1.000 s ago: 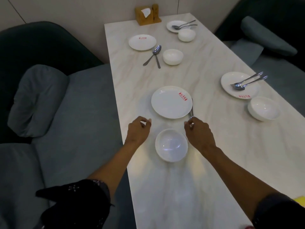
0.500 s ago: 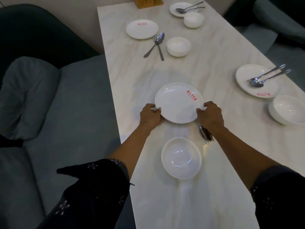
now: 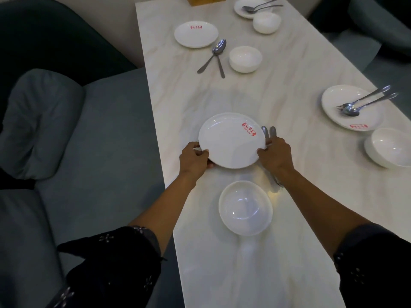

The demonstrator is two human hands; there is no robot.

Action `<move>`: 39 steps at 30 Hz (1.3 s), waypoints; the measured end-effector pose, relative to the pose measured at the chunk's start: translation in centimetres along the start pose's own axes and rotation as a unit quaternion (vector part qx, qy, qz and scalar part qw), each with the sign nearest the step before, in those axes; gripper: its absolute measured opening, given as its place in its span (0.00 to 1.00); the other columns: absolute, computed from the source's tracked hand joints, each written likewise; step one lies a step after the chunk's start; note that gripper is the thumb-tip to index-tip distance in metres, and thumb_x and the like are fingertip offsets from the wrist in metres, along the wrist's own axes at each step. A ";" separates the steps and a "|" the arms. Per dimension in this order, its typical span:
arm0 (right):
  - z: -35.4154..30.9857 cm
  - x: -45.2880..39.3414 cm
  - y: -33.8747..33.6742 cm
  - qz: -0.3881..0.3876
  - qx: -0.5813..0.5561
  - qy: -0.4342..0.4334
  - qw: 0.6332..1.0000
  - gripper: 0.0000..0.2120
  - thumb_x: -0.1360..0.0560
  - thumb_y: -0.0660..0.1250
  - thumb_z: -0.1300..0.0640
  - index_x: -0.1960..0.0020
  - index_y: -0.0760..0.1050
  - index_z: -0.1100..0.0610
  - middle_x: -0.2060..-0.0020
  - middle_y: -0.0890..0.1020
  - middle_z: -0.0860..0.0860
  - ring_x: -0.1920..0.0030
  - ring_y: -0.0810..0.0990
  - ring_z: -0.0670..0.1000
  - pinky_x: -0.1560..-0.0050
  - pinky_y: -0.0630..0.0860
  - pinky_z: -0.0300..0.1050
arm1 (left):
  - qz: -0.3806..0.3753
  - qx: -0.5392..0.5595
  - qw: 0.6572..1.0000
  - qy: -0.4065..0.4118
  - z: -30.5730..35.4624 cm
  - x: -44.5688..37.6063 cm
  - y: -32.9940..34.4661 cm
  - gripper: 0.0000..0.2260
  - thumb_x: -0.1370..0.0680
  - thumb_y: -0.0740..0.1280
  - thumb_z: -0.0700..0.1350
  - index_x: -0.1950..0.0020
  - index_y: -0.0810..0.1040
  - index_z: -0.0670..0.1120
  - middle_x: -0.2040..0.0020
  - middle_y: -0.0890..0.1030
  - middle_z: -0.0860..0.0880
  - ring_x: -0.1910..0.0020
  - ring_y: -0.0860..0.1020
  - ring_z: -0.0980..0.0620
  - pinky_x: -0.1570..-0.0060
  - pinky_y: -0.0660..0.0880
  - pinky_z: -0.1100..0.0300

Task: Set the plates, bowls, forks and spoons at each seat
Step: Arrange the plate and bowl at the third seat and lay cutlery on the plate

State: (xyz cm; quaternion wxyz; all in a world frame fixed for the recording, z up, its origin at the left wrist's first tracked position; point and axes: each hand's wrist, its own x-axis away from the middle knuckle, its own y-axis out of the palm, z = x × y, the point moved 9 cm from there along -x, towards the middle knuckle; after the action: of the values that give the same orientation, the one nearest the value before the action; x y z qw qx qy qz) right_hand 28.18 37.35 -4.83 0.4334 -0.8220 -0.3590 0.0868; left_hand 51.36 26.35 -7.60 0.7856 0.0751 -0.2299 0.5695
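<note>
A white plate (image 3: 231, 141) with a red mark lies near the left edge of the marble table (image 3: 222, 274). My left hand (image 3: 194, 156) grips its near left rim. My right hand (image 3: 274, 154) grips its near right rim, with a fork and spoon (image 3: 268, 132) tucked under the same hand. Their two handle ends stick out beyond my fingers and their heads show below my wrist. An empty white bowl (image 3: 245, 207) stands just in front of the plate, between my forearms. I cannot tell whether the plate is off the table.
Far left are a plate (image 3: 196, 34), two crossed pieces of cutlery (image 3: 216, 53) and a bowl (image 3: 245, 58). The far right has a small plate (image 3: 252, 6) and a bowl (image 3: 266, 22). At right, a plate (image 3: 347, 112) carries a fork and spoon (image 3: 364, 102), with a bowl (image 3: 390, 147) beside it. A grey sofa (image 3: 100, 141) runs along the left edge.
Both hands have left the area beside the bowl and taken hold of the plate's rim. The right hand has picked up the fork and spoon that lay beside the plate.
</note>
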 end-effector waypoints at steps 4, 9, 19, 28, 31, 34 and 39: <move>-0.8 1.0 0.9 -0.014 0.005 -0.033 0.999 0.10 0.27 0.66 0.63 0.46 0.75 0.64 0.24 0.63 0.50 0.35 0.75 0.53 0.48 0.68 0.40 | 0.018 -0.008 1.000 -0.007 -0.9 1.1 -1.7 0.12 0.22 0.65 0.38 0.38 0.73 0.41 0.49 0.82 0.38 0.63 0.82 0.45 0.55 0.83 0.54; -0.2 1.4 1.8 -0.024 -0.022 -0.022 0.999 0.08 0.27 0.66 0.61 0.49 0.74 0.60 0.39 0.80 0.58 0.40 0.79 0.58 0.49 0.72 0.42 | 0.029 -0.006 1.000 -0.009 -1.8 2.1 -2.6 0.13 0.22 0.66 0.38 0.38 0.73 0.41 0.48 0.82 0.37 0.60 0.82 0.44 0.54 0.83 0.52; -0.7 2.7 -1.0 0.003 -0.012 -0.065 0.998 0.14 0.24 0.67 0.56 0.41 0.73 0.61 0.29 0.72 0.53 0.44 0.81 0.55 0.49 0.70 0.41 | 0.138 -0.158 0.975 0.071 1.1 3.7 -4.2 0.15 0.22 0.65 0.52 0.42 0.72 0.43 0.65 0.75 0.51 0.68 0.74 0.55 0.68 0.71 0.63; 4.0 3.4 -2.1 -0.047 0.128 0.028 0.990 0.25 0.27 0.68 0.46 0.39 0.68 0.62 0.42 0.75 0.60 0.40 0.75 0.63 0.43 0.73 0.55 | -0.005 -0.321 0.894 0.314 7.7 6.1 6.7 0.07 0.22 0.64 0.49 0.48 0.76 0.47 0.56 0.79 0.48 0.56 0.78 0.48 0.53 0.76 0.50; 5.1 3.5 -1.6 -0.052 0.062 0.047 0.996 0.21 0.29 0.70 0.50 0.43 0.71 0.62 0.47 0.78 0.59 0.47 0.79 0.63 0.48 0.76 0.52 | -0.025 -0.358 0.879 0.314 7.3 6.9 9.1 0.08 0.21 0.63 0.49 0.46 0.76 0.47 0.53 0.80 0.49 0.53 0.78 0.48 0.49 0.75 0.49; 5.8 3.6 -1.9 -0.043 0.013 0.058 0.997 0.16 0.29 0.69 0.51 0.50 0.76 0.64 0.55 0.82 0.58 0.60 0.78 0.58 0.62 0.72 0.42 | -0.037 -0.373 0.874 0.311 7.0 8.0 10.5 0.08 0.21 0.62 0.49 0.46 0.76 0.47 0.53 0.81 0.50 0.52 0.78 0.48 0.48 0.75 0.49; 6.7 3.7 -2.8 -0.034 -0.026 0.074 0.996 0.16 0.27 0.69 0.50 0.60 0.75 0.64 0.71 0.72 0.51 0.63 0.73 0.55 0.72 0.61 0.37 | -0.031 -0.373 0.871 0.319 6.8 9.6 10.8 0.07 0.21 0.62 0.48 0.46 0.77 0.47 0.53 0.82 0.50 0.52 0.79 0.49 0.49 0.75 0.48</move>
State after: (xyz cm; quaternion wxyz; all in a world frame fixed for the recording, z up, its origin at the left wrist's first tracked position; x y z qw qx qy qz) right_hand 26.42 45.21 -6.11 0.4399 -0.8246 -0.3557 0.0015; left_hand 41.82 35.76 1.13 0.8030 -0.4023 -0.1602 0.4095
